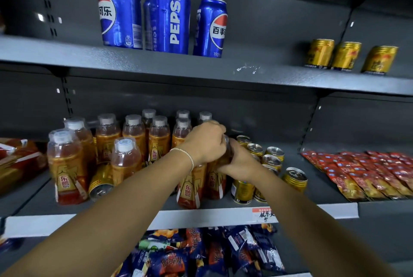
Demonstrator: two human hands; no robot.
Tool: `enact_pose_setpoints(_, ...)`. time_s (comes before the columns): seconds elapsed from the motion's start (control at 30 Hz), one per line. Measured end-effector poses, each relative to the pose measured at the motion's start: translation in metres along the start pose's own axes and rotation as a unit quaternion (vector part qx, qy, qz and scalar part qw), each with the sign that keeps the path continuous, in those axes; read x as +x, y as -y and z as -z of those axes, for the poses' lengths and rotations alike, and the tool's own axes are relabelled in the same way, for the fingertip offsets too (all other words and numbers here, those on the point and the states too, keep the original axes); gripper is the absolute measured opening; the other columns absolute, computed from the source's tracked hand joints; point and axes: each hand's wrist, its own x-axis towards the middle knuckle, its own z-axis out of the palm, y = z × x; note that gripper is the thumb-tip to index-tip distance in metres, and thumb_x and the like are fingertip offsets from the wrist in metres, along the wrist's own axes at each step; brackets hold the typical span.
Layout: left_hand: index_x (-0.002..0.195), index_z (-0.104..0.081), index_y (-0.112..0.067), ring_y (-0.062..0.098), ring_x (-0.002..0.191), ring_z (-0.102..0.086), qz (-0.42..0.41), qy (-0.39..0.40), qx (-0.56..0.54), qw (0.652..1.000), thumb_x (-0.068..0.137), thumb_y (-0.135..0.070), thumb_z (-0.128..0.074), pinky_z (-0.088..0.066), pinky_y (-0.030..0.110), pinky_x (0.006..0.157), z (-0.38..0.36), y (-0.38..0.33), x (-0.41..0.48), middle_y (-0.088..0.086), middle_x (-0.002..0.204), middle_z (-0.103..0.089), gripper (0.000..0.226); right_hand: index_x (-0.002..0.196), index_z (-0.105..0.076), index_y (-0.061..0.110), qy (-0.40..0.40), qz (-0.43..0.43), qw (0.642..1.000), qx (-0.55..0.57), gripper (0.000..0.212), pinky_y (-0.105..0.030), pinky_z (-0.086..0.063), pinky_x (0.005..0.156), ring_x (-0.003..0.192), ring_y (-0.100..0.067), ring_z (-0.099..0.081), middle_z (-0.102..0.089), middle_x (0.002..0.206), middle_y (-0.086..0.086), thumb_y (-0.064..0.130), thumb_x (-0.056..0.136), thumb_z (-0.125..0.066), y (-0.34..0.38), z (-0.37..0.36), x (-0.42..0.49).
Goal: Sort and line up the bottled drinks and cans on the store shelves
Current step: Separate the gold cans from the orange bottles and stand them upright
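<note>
Middle shelf (312, 211), front row: held bottle (215, 184) stands upright, long axis vertical, cap end up and hidden under the left hand (205, 140). Its orange label faces the camera.

Left hand: comes down from above, fingers curled together over the bottle's top. A thin bracelet (190, 158) sits on the wrist.

Right hand (241, 162): comes from the right, fingers wrapped round the bottle's clear shoulder, clamped on it. The two hands touch at the neck.

A second front bottle (190, 189) is just beside it on the left, also upright. Behind and to the left is a group of the same orange bottles (134, 136), caps up, in loose rows and not squared.

One gold can (100, 185) lies on its side among the bottles, long axis front to back, an end toward the camera.

Right of the hands is a column of upright gold cans (273, 154), tops showing, running front to back. The front ones sit partly under the right forearm.

Upper shelf (156, 64): blue Pepsi cans (169, 15) upright on the left, three gold cans (346, 55) upright on the right.

Red snack packets (368, 174) lie flat at far right; blue snack bags (223, 254) lie on the shelf below; a handwritten price tag (264, 214) is on the shelf edge
</note>
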Motion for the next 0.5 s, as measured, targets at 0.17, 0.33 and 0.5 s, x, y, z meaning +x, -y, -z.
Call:
enact_pose_setpoints(0.17,0.111,-0.060,-0.008,0.030,0.111,-0.056,-0.008,0.036,0.021,0.999,0.094,-0.021,-0.042,-0.049,0.044,0.093,0.018,-0.002,-0.011,0.011,0.118,-0.058,0.028,0.101,-0.058,0.035,-0.082,0.019,0.996,0.012,0.048,-0.015,-0.050,0.076,0.089,0.004,-0.064,-0.068,0.099,0.014,0.010,0.071,-0.086,0.010,-0.009,-0.010)
enact_pose_setpoints(0.33,0.134,-0.049,-0.011,0.032,0.119,-0.052,-0.003,0.033,0.003,0.999,0.096,-0.020,-0.041,-0.047,0.043,0.095,0.031,0.015,-0.034,0.014,0.134,-0.053,0.040,0.098,-0.068,0.035,-0.138,0.042,0.989,0.026,0.038,-0.010,-0.048,0.075,0.090,0.002,-0.066,-0.072,0.093,0.016,0.010,0.074,-0.081,0.025,-0.013,-0.021)
enact_pose_setpoints(0.5,0.149,-0.030,-0.015,0.033,0.128,-0.046,0.000,0.033,-0.022,0.999,0.099,-0.025,-0.040,-0.044,0.045,0.102,0.044,0.035,-0.063,0.014,0.144,-0.044,0.052,0.123,-0.053,0.029,-0.233,0.010,0.972,0.027,0.056,-0.027,-0.051,0.089,0.102,-0.010,-0.064,-0.066,0.108,0.014,0.018,0.077,-0.083,0.054,-0.008,-0.040)
